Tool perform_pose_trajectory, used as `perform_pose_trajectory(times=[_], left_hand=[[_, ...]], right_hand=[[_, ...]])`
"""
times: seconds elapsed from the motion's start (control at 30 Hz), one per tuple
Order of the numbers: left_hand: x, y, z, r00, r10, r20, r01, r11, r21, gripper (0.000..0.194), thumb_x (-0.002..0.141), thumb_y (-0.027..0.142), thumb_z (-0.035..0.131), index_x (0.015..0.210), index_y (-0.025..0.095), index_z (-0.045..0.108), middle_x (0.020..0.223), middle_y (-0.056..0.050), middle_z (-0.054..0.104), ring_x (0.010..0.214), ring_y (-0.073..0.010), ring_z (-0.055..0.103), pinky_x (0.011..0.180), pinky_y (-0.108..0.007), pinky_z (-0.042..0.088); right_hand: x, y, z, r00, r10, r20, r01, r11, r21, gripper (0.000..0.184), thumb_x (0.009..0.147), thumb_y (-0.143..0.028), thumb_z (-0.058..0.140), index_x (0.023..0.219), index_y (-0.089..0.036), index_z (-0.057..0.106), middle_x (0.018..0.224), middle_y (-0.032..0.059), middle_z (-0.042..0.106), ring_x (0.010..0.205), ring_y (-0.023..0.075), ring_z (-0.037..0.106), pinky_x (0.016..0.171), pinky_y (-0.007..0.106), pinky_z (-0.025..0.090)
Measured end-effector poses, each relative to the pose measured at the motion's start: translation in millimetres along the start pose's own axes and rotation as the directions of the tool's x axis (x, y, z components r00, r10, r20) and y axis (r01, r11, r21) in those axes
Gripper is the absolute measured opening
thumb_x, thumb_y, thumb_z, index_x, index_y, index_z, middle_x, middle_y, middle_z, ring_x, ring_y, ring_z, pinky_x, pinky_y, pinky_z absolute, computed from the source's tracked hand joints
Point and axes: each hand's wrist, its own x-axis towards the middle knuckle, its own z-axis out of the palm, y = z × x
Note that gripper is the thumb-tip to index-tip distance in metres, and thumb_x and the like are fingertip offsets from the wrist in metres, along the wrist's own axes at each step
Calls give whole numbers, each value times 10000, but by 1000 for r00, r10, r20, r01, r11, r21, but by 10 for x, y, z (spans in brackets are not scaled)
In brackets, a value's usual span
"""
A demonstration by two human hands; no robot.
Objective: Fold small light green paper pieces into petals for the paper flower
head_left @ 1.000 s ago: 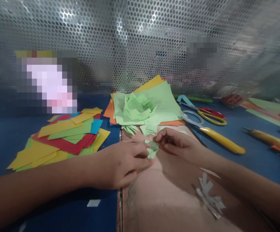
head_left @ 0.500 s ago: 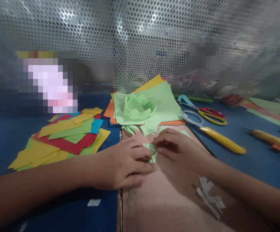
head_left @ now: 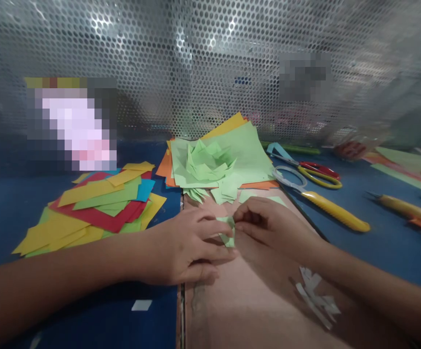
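Small green paper (head_left: 228, 238): on the pinkish board (head_left: 228, 310), between both hands. Partly covered, so I cannot read its full folded shape.

Handling, my estimate: very light, stiff enough to keep a crease, easily crumpled or torn. I would hold it by its edges and press flat along folds.

Left hand (head_left: 192, 242): fingers spread and loosely bent, two at the paper, thumb apart; not closed round anything. Right hand (head_left: 265, 218): thumb and index together at the paper's right edge, apparently pinching it; exact contact hidden.

Beyond: a spiky green paper ring (head_left: 210, 162), bowl-like, on stacked sheets (head_left: 252, 143). I note loose coloured paper (head_left: 90, 203) to the left, white strips (head_left: 315, 295) and scissors (head_left: 336, 211) to the right.

Containers: one, seemingly a clear bag (head_left: 352, 148), far right; reddish contents, too blurred for me to identify.
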Motion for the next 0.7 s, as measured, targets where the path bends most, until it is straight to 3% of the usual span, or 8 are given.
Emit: perform_pose_trajectory(times=[0.27, 0.47, 0.7], left_hand=[[13, 33, -21, 1000, 4, 14, -4, 1000, 19, 368, 911, 313, 458, 1214, 126, 553, 1232, -91, 556, 1125, -252, 417, 1044, -380, 242], [41, 56, -35, 1000, 10, 8, -11, 999, 35, 358, 911, 264, 440, 1179, 57, 555, 1265, -98, 551, 1103, -265, 439, 1028, -369, 275], [12, 50, 21, 1000, 13, 15, -13, 998, 68, 394, 930, 288, 411, 1229, 54, 511, 1279, -114, 539, 1130, -257, 442, 1024, -370, 270]], right_hand=[[-2, -61, 56, 1000, 25, -12, -24, 991, 132, 90, 814, -220, 550, 784, -196, 631, 735, 3, 637, 658, 130, 564, 579, 226, 432], [-16, -120, 80, 996, 37, -86, -35, 999, 23, 97, 800, -212, 574, 751, -202, 657, 668, -13, 649, 579, 115, 549, 521, 214, 402], [-15, -140, 65, 993, -28, -116, 26, 999, -25, 85, 783, -175, 597, 757, -213, 669, 715, -16, 656, 644, 115, 564, 561, 213, 411]])
